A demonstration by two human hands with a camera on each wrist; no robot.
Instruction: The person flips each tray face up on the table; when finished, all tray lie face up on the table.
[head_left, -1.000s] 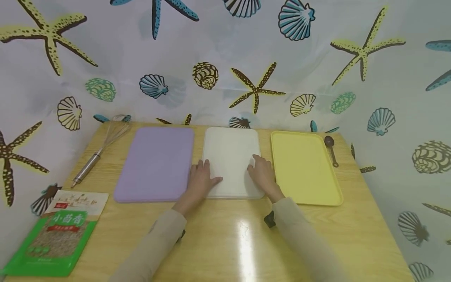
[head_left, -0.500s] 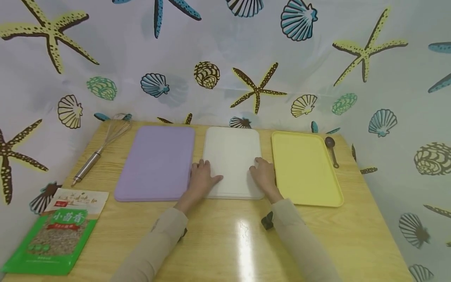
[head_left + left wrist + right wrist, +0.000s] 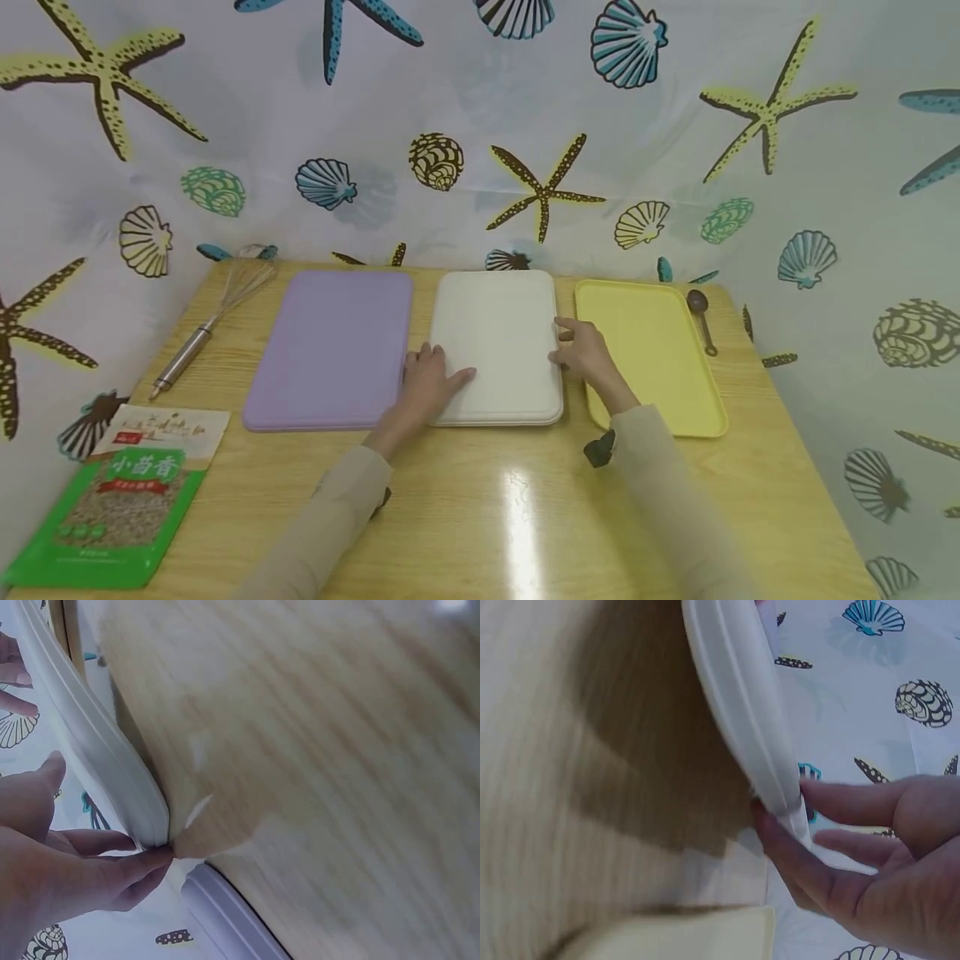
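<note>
The white tray (image 3: 495, 350) stands in the middle of the table. My right hand (image 3: 592, 354) grips its right edge, the thumb (image 3: 847, 799) over the edge and the fingers curled beneath; in the right wrist view a dark shadow lies on the table below that edge. At the left edge rests my left hand (image 3: 426, 387), its fingertips touching the rim (image 3: 142, 814) and its thumb (image 3: 51, 772) spread away over the top. The purple tray (image 3: 330, 350) lies beside the left hand, and the yellow tray (image 3: 652, 367) is partly behind the right wrist.
A whisk (image 3: 195, 346) lies at the far left, with a green seed packet (image 3: 123, 500) in front of it. At the right sits a small brown spoon (image 3: 702, 317). A printed shell curtain (image 3: 465, 217) hangs behind the table (image 3: 465, 517).
My right hand has slid outward from the white tray's top to its right edge and taken hold there. That edge now looks slightly raised. The left hand has hardly moved.
</note>
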